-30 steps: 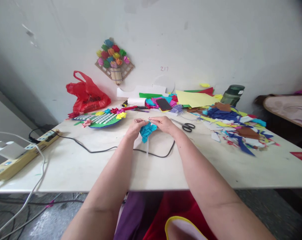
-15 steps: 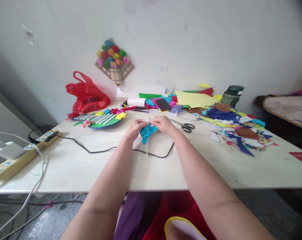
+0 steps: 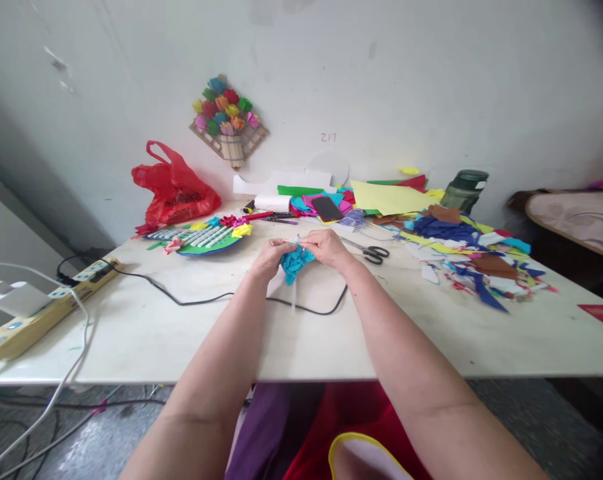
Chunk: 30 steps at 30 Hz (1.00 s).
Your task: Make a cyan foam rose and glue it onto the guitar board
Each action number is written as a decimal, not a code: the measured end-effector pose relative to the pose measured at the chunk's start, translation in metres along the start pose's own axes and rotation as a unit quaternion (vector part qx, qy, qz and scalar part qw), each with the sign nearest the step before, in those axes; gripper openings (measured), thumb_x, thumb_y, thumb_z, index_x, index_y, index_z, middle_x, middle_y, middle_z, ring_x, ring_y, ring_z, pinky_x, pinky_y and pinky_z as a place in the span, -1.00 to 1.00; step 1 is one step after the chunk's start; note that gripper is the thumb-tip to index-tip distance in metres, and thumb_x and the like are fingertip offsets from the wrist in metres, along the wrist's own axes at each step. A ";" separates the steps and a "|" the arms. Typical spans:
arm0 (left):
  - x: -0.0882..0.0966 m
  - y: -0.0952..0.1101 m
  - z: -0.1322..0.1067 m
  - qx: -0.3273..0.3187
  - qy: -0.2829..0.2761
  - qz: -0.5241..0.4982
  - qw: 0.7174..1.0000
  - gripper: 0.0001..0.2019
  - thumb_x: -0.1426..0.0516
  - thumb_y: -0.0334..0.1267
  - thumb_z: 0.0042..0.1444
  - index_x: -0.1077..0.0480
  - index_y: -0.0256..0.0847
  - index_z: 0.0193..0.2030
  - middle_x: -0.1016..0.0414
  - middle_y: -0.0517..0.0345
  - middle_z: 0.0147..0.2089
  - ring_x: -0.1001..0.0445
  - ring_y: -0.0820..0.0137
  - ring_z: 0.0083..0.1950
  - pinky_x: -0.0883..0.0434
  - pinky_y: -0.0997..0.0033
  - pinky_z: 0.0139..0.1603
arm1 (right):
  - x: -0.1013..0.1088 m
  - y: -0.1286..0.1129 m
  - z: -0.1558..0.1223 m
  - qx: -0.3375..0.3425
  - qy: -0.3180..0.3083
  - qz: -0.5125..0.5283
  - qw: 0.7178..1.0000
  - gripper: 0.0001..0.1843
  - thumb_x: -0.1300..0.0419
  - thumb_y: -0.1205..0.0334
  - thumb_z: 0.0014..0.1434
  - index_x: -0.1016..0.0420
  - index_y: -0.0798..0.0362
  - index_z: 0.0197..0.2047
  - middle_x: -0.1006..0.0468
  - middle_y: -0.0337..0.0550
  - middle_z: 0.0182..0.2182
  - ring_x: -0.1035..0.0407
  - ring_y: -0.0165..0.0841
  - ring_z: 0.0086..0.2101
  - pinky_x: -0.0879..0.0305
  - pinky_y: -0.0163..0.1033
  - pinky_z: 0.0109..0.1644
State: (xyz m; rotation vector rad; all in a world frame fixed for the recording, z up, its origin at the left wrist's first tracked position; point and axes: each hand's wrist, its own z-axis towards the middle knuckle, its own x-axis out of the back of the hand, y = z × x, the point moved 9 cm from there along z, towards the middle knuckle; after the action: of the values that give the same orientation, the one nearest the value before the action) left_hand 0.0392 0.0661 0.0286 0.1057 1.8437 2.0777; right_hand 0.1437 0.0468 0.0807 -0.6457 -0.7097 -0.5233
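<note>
On my feed, both hands meet above the table (image 3: 181,347), and the crumpled blue paper (image 3: 295,265) sits between them. The left hand (image 3: 270,258) is closed at the fingertips on the paper's upper left edge; the right hand (image 3: 328,249) pinches it from the upper right. I see the bulk of the paper hanging just below the two grips, toward the person, with its folds bunched at the top where the fingertips come close together. A small pale bit shows between them, but at this size I can't tell whether it is a stick, a thread or part of the paper. A whitish strip (image 3: 294,297) hangs below the paper, near the black cord (image 3: 181,304) that crosses the table.

Just beyond the right hand I have the scissors (image 3: 375,254), handles pointing right, and farther back a phone (image 3: 327,209). Well to the right lies a heap of paper scraps (image 3: 494,265); to the left, a green board (image 3: 214,248) carries white rolls and paper flowers.
</note>
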 end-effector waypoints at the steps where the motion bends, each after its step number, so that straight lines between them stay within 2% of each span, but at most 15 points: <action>1: 0.000 0.000 0.000 -0.002 0.000 -0.001 1.000 -0.85 -0.25 -0.25 -0.31 -0.43 -0.31 -0.62 -0.42 0.16 -0.62 -0.32 0.50 -0.60 -0.21 0.49 -0.56 | -0.001 0.000 0.000 0.003 -0.001 -0.001 1.000 -0.78 -0.13 0.27 0.10 -0.62 0.06 -0.35 -0.54 -0.12 -0.47 -0.35 -0.39 -0.44 -0.17 -0.34 -0.37; 8: 0.008 -0.002 0.003 -0.012 0.038 -0.008 0.999 -0.78 -0.24 -0.17 -0.20 -0.40 -0.29 -0.63 -0.36 0.19 -0.65 -0.28 0.51 -0.61 -0.19 0.49 -0.56 | -0.003 -0.003 0.001 0.002 0.000 -0.038 0.999 -0.76 -0.11 0.27 0.11 -0.63 0.07 -0.35 -0.56 -0.08 -0.40 -0.39 -0.36 -0.39 -0.21 -0.32 -0.32; 14: 0.004 0.000 0.002 -0.007 0.019 -0.003 1.000 -0.76 -0.28 -0.16 -0.26 -0.41 -0.32 -0.60 -0.40 0.14 -0.62 -0.29 0.51 -0.60 -0.17 0.50 -0.57 | -0.002 -0.008 0.001 -0.005 0.003 -0.085 0.996 -0.77 -0.11 0.27 0.11 -0.62 0.03 -0.32 -0.55 -0.07 -0.25 -0.40 -0.31 -0.28 -0.24 -0.28 -0.23; 19: 0.003 0.000 0.001 0.001 0.006 0.009 1.000 -0.74 -0.28 -0.15 -0.27 -0.39 -0.33 -0.62 -0.35 0.18 -0.68 -0.23 0.56 -0.66 -0.09 0.52 -0.62 | -0.001 -0.010 0.000 -0.004 0.001 -0.096 0.995 -0.78 -0.11 0.26 0.12 -0.60 0.00 -0.37 -0.54 -0.12 -0.24 -0.40 -0.34 -0.29 -0.24 -0.28 -0.23; 25: 0.002 -0.002 0.003 -0.013 -0.015 0.030 0.999 -0.74 -0.25 -0.13 -0.21 -0.37 -0.31 -0.61 -0.33 0.21 -0.67 -0.22 0.56 -0.67 -0.07 0.52 -0.63 | -0.001 -0.002 0.000 -0.002 0.025 -0.026 0.999 -0.80 -0.12 0.29 0.08 -0.59 0.04 -0.42 -0.53 -0.14 -0.28 -0.37 -0.40 -0.36 -0.23 -0.31 -0.28; 30: 0.002 0.000 0.002 -0.008 -0.010 0.062 0.998 -0.73 -0.24 -0.12 -0.21 -0.35 -0.30 -0.60 -0.31 0.22 -0.68 -0.22 0.56 -0.67 -0.07 0.52 -0.63 | 0.004 -0.003 -0.002 -0.017 0.008 0.058 0.998 -0.68 -0.04 0.25 0.12 -0.51 0.13 -0.57 -0.50 -0.11 -0.42 -0.34 -0.40 -0.39 -0.22 -0.32 -0.27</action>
State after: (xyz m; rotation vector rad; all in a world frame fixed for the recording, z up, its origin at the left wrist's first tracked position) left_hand 0.0378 0.0688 0.0286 0.2407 1.8512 2.1660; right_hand 0.1453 0.0429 0.0838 -0.7095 -0.6460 -0.4330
